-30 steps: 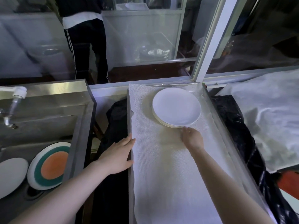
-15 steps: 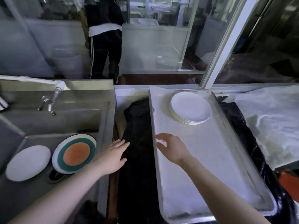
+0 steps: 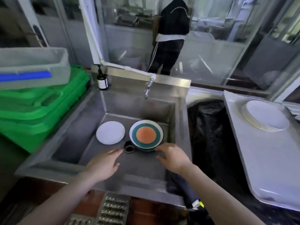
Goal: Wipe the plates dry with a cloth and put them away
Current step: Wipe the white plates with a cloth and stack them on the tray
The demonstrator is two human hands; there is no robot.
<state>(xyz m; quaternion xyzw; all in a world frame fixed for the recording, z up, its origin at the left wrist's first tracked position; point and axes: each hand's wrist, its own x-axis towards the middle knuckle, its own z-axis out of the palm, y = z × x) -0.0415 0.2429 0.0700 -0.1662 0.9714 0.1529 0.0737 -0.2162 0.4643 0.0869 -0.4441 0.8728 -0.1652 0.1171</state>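
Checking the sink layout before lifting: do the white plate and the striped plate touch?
Apart. The head view shows bare sink floor between the white plate and the striped plate.

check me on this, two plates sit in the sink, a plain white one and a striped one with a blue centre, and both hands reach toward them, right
Not quite: the head view shows the striped plate has an orange centre, ringed in green. The rest holds: it sits beside the plain white plate in the sink, with the left hand and right hand reaching in.

Bare forearms, no sleeves; left hand (image 3: 101,166), right hand (image 3: 174,157).
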